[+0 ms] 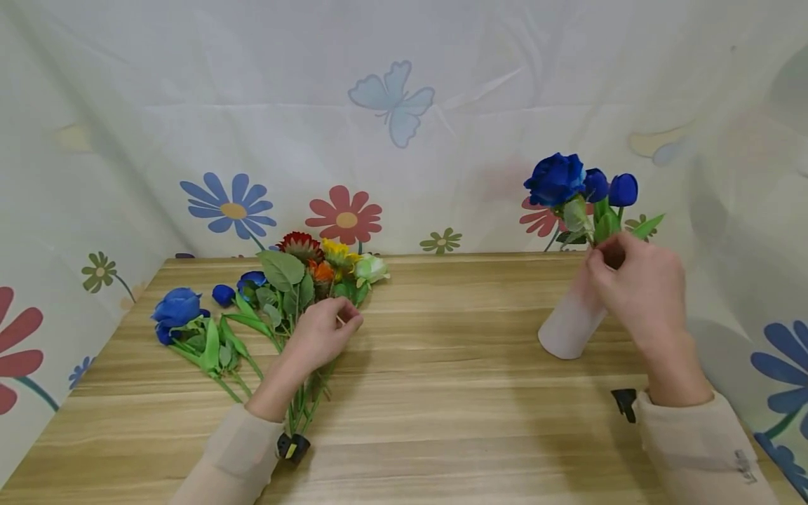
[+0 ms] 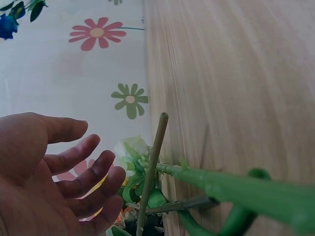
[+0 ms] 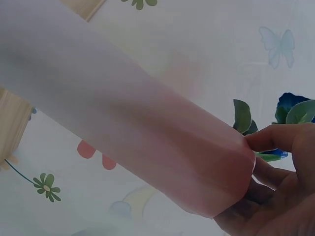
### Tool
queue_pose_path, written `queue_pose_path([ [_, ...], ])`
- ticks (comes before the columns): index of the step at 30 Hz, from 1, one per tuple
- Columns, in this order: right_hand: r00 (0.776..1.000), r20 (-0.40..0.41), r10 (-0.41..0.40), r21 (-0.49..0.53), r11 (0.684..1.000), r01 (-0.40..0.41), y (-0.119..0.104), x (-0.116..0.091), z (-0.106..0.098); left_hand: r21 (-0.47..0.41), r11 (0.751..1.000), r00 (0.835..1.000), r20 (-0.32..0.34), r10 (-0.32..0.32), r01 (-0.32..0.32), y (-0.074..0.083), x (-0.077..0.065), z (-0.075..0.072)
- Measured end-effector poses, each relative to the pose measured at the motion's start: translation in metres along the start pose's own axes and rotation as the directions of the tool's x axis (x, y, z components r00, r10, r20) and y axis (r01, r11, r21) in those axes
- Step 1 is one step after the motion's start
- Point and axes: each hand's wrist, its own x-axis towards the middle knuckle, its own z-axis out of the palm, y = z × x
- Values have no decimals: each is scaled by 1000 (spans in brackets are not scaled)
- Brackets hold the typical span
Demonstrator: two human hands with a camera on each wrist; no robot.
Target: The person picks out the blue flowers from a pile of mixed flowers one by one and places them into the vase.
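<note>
At the right, a pale vase [image 1: 571,326] with a pinkish upper part holds a large blue rose [image 1: 555,180] and blue tulips [image 1: 623,190]. My right hand [image 1: 647,287] grips the vase at its mouth, thumb and fingers at the rim; the right wrist view shows the vase [image 3: 142,113] close up. Stems inside the mouth are mostly hidden. My left hand [image 1: 318,333] hovers over a bunch of flowers, fingers loosely bent and apart from the thumb. Nothing lies in the left palm in its wrist view. Beneath it are a red flower [image 1: 300,245], a yellow flower [image 1: 339,254] and green stems [image 2: 236,189].
More blue roses [image 1: 178,307] and a blue tulip bud [image 1: 223,295] lie left on the wooden table [image 1: 442,393]. A white flower [image 1: 371,268] lies at the bunch's right. A printed curtain [image 1: 467,63] surrounds the table. Black devices sit at both wrists.
</note>
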Motion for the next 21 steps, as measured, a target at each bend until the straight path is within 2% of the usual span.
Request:
queue_pose_path([
  [5,999,33,-5,4,1000,5,3,0,-2,0,1000,1000,4,-4,4,-1,1,1],
  [13,998,-59,-6,48,999,9,-3,-1,0,-2,1000,1000,1,-5,5,-2,0,2],
  [18,985,-155,-71,93,992,86,-14,0,1,1,1000,1000,-2,1,-1,-1,1,1],
  [21,976,-181,-121,111,984,142,-19,3,2,7,1000,1000,-2,8,-8,-1,1,2],
])
